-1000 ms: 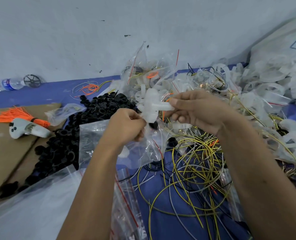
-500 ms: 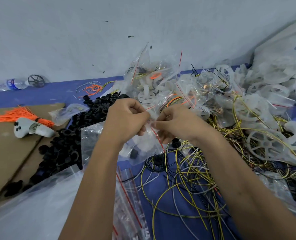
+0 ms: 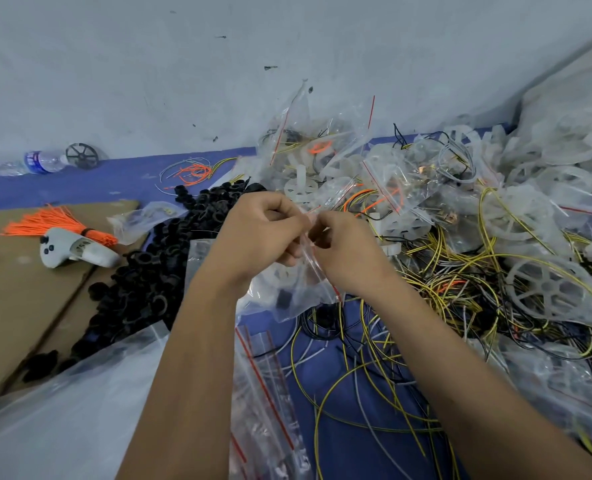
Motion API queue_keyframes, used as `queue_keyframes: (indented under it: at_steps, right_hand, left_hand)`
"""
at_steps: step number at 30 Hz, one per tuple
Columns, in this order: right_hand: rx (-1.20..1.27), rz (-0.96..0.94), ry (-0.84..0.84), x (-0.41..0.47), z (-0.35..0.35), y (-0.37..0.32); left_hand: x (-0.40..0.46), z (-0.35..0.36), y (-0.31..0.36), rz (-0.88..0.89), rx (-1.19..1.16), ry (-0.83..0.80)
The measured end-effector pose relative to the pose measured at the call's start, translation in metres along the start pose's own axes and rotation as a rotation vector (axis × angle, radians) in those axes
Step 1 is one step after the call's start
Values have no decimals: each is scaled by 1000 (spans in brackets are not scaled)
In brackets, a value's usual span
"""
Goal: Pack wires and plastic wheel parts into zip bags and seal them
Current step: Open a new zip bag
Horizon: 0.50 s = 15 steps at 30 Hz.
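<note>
left hand (image 3: 259,233), right hand (image 3: 343,251): both pinching zip bag (image 3: 287,292) mouth | risk: seal left partly open, parts spilling

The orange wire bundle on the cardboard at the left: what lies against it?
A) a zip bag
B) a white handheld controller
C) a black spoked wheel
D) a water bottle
B: the white handheld controller lies against the tied end of the orange wire bundle on the cardboard.

Small assembly workshop: bulk wire heaps (image 3: 408,341), white plastic wheels (image 3: 547,292), black parts pile (image 3: 156,271), zip bags (image 3: 270,393)
</note>
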State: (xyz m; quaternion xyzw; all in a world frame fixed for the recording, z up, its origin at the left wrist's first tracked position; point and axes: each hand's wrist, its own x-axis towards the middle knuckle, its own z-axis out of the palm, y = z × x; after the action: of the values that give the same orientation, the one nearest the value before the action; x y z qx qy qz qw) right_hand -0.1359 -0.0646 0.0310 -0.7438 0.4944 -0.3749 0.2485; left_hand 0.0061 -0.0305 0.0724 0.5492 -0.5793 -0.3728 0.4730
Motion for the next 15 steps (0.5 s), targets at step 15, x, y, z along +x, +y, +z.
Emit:
queue_keyframes:
  at_steps: [15]
  right_hand:
    - [660, 315, -156, -8, 27, 4]
  left_hand:
    - [14, -54, -50, -163, 163, 410]
